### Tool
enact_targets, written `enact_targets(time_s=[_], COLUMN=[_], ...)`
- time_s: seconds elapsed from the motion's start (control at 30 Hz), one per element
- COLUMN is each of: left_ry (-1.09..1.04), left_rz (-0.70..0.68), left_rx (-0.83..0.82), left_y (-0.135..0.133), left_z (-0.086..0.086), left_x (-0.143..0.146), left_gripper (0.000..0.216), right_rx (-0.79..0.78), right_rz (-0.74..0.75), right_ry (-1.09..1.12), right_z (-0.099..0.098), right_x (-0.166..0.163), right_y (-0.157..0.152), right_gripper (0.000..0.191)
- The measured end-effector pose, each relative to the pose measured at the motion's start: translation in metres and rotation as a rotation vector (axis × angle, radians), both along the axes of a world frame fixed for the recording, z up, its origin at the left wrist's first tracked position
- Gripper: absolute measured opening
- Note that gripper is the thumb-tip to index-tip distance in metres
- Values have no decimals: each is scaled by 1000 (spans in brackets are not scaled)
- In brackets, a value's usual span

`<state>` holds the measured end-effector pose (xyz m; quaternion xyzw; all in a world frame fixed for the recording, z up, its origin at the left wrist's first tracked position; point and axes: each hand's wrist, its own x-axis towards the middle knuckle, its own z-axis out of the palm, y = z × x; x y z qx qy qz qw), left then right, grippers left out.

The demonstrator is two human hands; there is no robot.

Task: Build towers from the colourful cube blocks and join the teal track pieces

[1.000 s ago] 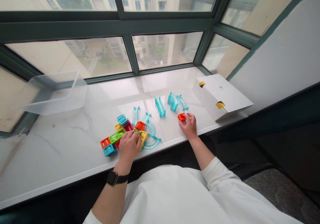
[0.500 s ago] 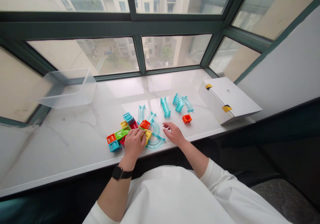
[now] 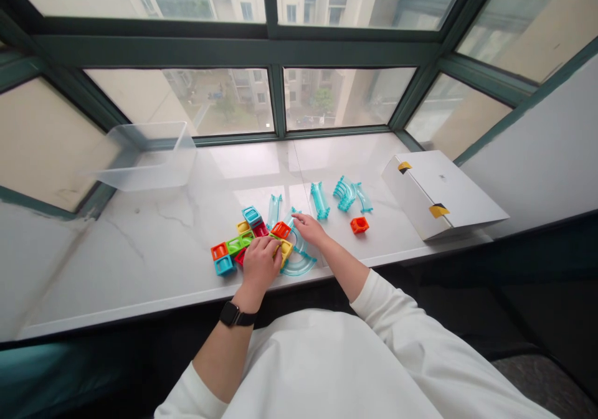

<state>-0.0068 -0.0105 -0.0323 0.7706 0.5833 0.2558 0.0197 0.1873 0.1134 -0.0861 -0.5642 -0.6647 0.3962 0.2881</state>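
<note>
a dark green window frame [image 3: 233,51] spans the view, and below it runs the white marbled table [image 3: 159,263] that carries everything. at the right end sits a white box [image 3: 448,185] with yellow-and-black tabs; at the left, near the glass, a clear plastic bin [image 3: 154,181].

nearer the person lies a cluster of coloured blocks [image 3: 240,241], in orange, blue, green, red and yellow, close to the table's front edge. the left hand [image 3: 261,260] rests over its near right part, fingers bent down onto a yellow block [image 3: 286,253]; the hand covers the contact, so i cannot tell whether they clamp it. the right hand [image 3: 311,229] reaches in from the other side, its fingertips close to a slanted clear blue track [image 3: 292,214]; whether they touch or pinch it, i cannot tell. a curved blue track [image 3: 299,265] lies beneath that wrist, beside the yellow block. farther right stand a straight blue track [image 3: 320,201] and some bent blue tracks [image 3: 344,193], well apart from the hands.

smallest is a lone orange block [image 3: 359,225]. a second ago the right hand was on it; now it sits released, and both hands are at the cluster. that seems to shift the work from the lone block to the joined pieces.
</note>
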Motion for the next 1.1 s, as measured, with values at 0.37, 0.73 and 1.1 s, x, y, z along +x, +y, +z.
enact_targets(time_s=[0.37,0.73,1.1], left_ry=[-3,-5,0], left_rz=[-2,5,4], left_rx=[-3,3,-6], left_y=[0,-1,0], left_z=[-1,-3,-2], left_x=[0,0,-1], left_gripper=[21,20,20], right_rx=[5,82,11], right_rz=[20,-19,-90], right_ry=[-60,-246,353], right_z=[11,20,49], right_x=[-6,-28,-7], right_y=[-11,-34,-38], right_gripper=[34,43,35])
